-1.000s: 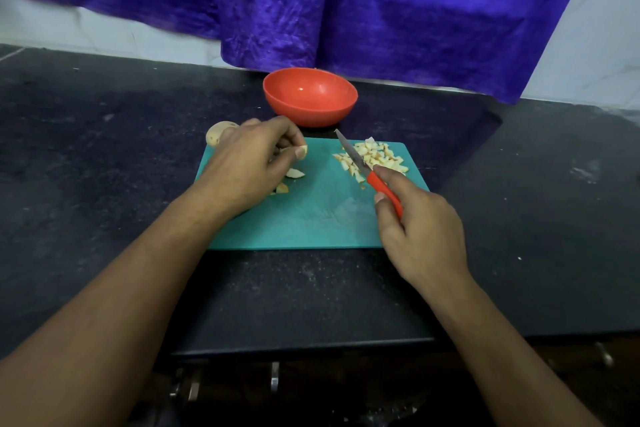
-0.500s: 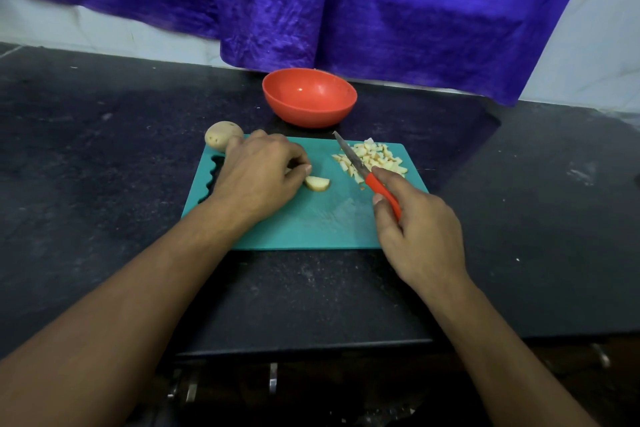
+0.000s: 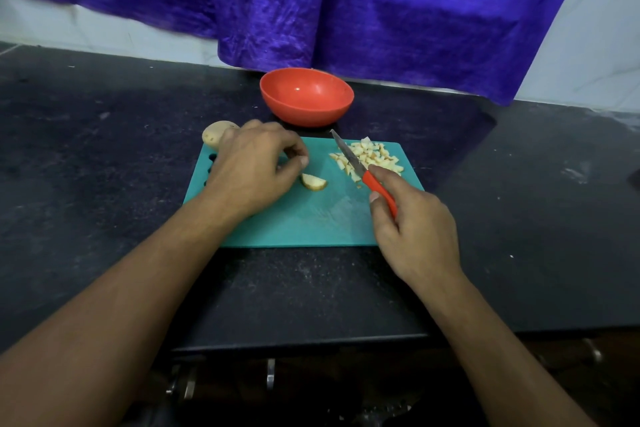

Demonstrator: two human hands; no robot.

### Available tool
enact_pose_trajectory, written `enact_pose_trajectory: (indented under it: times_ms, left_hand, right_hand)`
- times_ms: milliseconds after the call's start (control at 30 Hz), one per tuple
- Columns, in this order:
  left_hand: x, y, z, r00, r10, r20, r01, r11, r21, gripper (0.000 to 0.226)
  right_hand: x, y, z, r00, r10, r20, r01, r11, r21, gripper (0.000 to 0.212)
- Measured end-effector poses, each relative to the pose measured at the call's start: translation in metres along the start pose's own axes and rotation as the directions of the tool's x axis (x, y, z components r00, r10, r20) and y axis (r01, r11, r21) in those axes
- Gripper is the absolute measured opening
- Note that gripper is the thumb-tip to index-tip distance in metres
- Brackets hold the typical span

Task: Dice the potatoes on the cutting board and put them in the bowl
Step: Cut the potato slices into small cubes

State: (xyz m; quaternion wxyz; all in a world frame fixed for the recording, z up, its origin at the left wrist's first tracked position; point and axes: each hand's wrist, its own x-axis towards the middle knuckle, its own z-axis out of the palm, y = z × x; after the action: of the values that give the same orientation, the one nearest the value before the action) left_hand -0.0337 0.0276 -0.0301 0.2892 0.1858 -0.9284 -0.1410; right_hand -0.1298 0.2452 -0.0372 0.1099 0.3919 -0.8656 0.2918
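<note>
A teal cutting board [image 3: 304, 222] lies on the black counter. Behind it stands an orange bowl [image 3: 304, 113] with nothing inside. A pile of diced potato [image 3: 372, 154] sits on the board's far right part. One potato wedge [image 3: 313, 181] lies near the board's middle. My left hand [image 3: 256, 166] rests on the board with its fingers curled, its thumb side against the wedge's left end; anything under the palm is hidden. My right hand [image 3: 415, 232] grips a red-handled knife [image 3: 381, 191], whose blade slants up-left over the pile. A whole potato [image 3: 214, 133] lies at the board's far left corner.
A purple cloth [image 3: 346, 10] hangs on the white tiled wall behind the bowl. The counter's front edge [image 3: 298, 340] runs just below my forearms, with dark hardware underneath.
My left hand slid back from the board's far left corner, uncovering the whole potato. A wedge now lies beside its thumb. The knife hand has hardly moved.
</note>
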Motion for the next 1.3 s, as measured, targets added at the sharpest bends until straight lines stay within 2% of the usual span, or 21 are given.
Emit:
enact_pose_trajectory:
  times_ms: [67, 133, 233, 333, 467, 567, 667, 733, 1033, 1300]
  left_hand:
    - [-0.001, 0.0, 0.0, 0.991, 0.06, 0.119, -0.051, 0.996, -0.074, 0.024]
    - [-0.001, -0.001, 0.0, 0.979, 0.074, 0.192, -0.061, 0.995, -0.074, 0.026]
    - [0.001, -0.006, -0.003, 0.984, 0.028, 0.174, -0.021, 0.999, -0.044, 0.004]
    - [0.001, -0.008, -0.005, 0.985, -0.039, 0.169, 0.038, 0.999, 0.007, 0.01]
    - [0.0, -0.005, -0.002, 0.996, -0.06, 0.068, 0.053, 0.993, 0.105, 0.011]
    - [0.0, -0.003, 0.0, 0.998, 0.0, 0.067, -0.002, 1.0, 0.028, 0.01]
    - [-0.001, -0.001, 0.0, 0.987, 0.087, 0.138, -0.072, 0.991, -0.11, 0.028]
    - [-0.001, -0.002, 0.002, 0.977, 0.114, 0.181, -0.09, 0.987, -0.132, 0.037]
    - [0.005, 0.006, 0.014, 1.0, 0.002, 0.014, -0.002, 1.0, -0.009, 0.021]
    - [0.005, -0.003, 0.014, 0.998, -0.046, 0.052, 0.05, 0.996, -0.073, 0.02]
  right_hand:
    - [0.0, -0.001, -0.001, 1.0, -0.002, 0.002, 0.002, 1.0, -0.007, 0.042]
    - [0.001, -0.001, -0.001, 1.0, -0.002, 0.006, 0.003, 1.0, -0.008, 0.042]
    - [0.0, -0.002, -0.002, 1.0, -0.003, 0.005, 0.003, 1.0, -0.011, 0.042]
    - [0.0, -0.002, -0.002, 1.0, -0.002, 0.002, 0.002, 1.0, -0.011, 0.042]
    - [0.0, -0.002, -0.001, 1.0, -0.002, 0.002, 0.002, 1.0, -0.009, 0.042]
    - [0.0, -0.002, 0.0, 1.0, 0.005, 0.002, -0.005, 1.0, -0.005, 0.042]
    - [0.0, -0.002, -0.001, 1.0, 0.01, 0.0, -0.01, 1.0, 0.001, 0.042]
    - [0.0, -0.002, -0.002, 1.0, 0.012, -0.005, -0.012, 1.0, 0.005, 0.042]
    - [0.0, -0.005, -0.003, 1.0, 0.001, 0.026, 0.0, 1.0, -0.02, 0.043]
    - [0.005, -0.017, -0.001, 0.991, -0.033, 0.126, 0.039, 0.998, -0.041, 0.045]
